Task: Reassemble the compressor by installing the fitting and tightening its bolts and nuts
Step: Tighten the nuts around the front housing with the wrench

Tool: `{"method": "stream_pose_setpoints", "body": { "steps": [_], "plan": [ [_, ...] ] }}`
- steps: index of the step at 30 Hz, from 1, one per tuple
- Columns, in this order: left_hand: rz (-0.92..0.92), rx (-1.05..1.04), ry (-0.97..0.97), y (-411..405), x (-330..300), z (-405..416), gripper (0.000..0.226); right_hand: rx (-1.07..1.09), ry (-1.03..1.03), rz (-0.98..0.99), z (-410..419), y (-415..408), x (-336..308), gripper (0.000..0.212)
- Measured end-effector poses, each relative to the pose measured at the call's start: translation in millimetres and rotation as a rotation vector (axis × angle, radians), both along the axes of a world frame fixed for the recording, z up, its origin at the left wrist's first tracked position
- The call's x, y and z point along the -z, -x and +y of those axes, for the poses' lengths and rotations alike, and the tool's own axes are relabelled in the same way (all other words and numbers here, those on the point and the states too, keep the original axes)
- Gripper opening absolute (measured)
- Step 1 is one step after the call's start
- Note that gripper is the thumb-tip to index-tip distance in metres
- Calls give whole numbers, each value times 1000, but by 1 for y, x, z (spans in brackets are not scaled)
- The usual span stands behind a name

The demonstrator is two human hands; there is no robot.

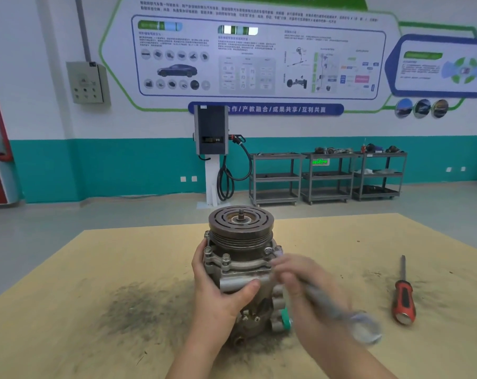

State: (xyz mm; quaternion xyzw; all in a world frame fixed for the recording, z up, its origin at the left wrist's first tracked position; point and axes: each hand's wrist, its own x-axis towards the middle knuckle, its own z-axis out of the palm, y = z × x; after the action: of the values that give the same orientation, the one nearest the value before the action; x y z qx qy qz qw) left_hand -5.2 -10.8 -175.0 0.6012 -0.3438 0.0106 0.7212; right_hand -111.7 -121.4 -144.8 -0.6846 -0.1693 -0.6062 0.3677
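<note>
On the counter [95, 269] the compressor [240, 269] is stood pulley-up and steadied by the left hand [218, 291], wrapped around its body, so a flange bolt [268, 251] can be turned. A blurred wrench [338, 307] is gripped by the right hand [308, 283]. A screwdriver [403, 295] is left aside.

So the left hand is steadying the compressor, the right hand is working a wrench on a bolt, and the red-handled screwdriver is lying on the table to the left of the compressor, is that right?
Not quite. The head view shows the red-handled screwdriver lying on the table to the right of the compressor, not the left. The rest holds: the left hand steadies the compressor, and the right hand works a blurred wrench at a bolt.
</note>
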Motion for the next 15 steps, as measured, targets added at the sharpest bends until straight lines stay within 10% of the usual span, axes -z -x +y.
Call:
{"method": "stream_pose_setpoints", "body": {
  "steps": [7,15],
  "plan": [
    [18,-83,41,-16,8,-9,82,173,367,41,22,-15,-15,19],
    [-21,-53,27,-9,5,-2,97,-325,-832,126,-6,-5,-51,27]
  ]
}}
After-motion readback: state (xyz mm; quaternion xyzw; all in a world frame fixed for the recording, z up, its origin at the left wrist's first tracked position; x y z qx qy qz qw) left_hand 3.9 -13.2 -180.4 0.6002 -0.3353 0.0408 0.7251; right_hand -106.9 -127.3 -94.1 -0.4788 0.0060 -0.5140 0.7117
